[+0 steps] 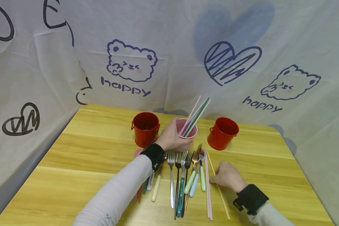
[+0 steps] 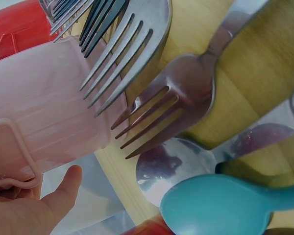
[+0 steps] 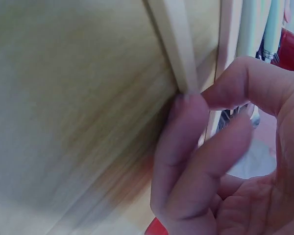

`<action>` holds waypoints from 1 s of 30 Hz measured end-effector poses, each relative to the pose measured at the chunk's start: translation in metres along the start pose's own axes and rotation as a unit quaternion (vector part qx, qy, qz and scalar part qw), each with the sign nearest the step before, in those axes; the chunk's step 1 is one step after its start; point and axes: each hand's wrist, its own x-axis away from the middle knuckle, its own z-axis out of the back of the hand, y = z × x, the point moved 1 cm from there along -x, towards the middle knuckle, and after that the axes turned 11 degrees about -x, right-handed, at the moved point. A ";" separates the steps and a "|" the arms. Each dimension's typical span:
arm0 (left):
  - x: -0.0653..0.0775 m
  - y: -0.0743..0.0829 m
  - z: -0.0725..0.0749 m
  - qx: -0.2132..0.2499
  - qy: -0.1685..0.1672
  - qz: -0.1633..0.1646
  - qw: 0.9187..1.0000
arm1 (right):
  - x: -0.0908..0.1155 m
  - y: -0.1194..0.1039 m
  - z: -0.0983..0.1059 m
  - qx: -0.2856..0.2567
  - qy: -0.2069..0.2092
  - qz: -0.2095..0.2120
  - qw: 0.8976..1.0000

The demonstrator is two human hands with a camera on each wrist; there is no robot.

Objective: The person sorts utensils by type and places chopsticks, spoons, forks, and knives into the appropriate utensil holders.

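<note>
My left hand (image 1: 169,137) grips the side of a pink bucket (image 2: 44,103) at the back of the table. Several pink, green and pale chopsticks (image 1: 197,116) stand leaning inside it. To the right, my right hand (image 1: 228,177) pinches a light yellow chopstick (image 1: 223,202) lying slantwise on the table; the right wrist view shows fingertips on both sides of this chopstick (image 3: 175,39). Just left of it lie pink chopsticks (image 1: 208,194), close together. Forks (image 1: 171,179) with metal, green, blue and teal handles are spread in front of the bucket.
Two red buckets stand at the back, one left (image 1: 145,138) and one right (image 1: 221,138) of the pink one. Under my left forearm lie spoons, including a teal spoon (image 2: 215,203), partly hidden. A printed white cloth (image 1: 180,78) hangs behind the wooden table (image 1: 82,150).
</note>
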 end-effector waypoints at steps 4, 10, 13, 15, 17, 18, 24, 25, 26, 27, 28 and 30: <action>0.000 0.001 0.000 -0.001 -0.004 0.005 1.000 | -0.001 0.001 -0.001 0.019 0.007 0.012 1.000; 0.001 0.002 0.001 0.004 -0.001 0.003 1.000 | 0.000 0.000 0.000 0.023 0.016 0.036 0.999; 0.002 0.003 0.002 0.006 0.000 0.005 1.000 | 0.000 0.002 0.002 0.006 0.009 0.022 1.000; 0.002 0.003 0.001 0.006 0.000 0.006 1.000 | 0.001 0.004 0.004 -0.009 0.002 0.009 1.000; 0.002 0.003 0.002 0.005 -0.002 0.007 1.000 | 0.002 0.004 0.006 -0.019 0.000 0.003 1.000; 0.002 0.003 0.002 0.005 -0.003 0.009 1.000 | 0.003 0.004 0.007 -0.022 0.001 0.005 1.000; 0.002 0.003 0.002 0.008 -0.006 0.008 1.000 | 0.006 0.000 0.022 -0.042 0.029 0.050 0.997; 0.002 0.003 0.002 0.009 -0.005 0.008 1.000 | 0.007 -0.001 0.025 -0.048 0.035 0.060 0.996; 0.002 0.003 0.002 0.011 -0.005 0.007 1.000 | 0.007 -0.003 0.028 -0.056 0.038 0.069 0.995; 0.002 0.002 0.002 0.014 -0.004 0.007 1.000 | 0.007 -0.005 0.032 -0.063 0.041 0.077 0.994; 0.002 0.002 0.001 0.015 -0.004 0.006 1.000 | 0.007 -0.007 0.035 -0.070 0.044 0.086 0.993; 0.002 0.002 0.002 0.010 -0.003 0.006 1.000 | 0.006 -0.012 0.042 -0.077 0.050 0.102 0.990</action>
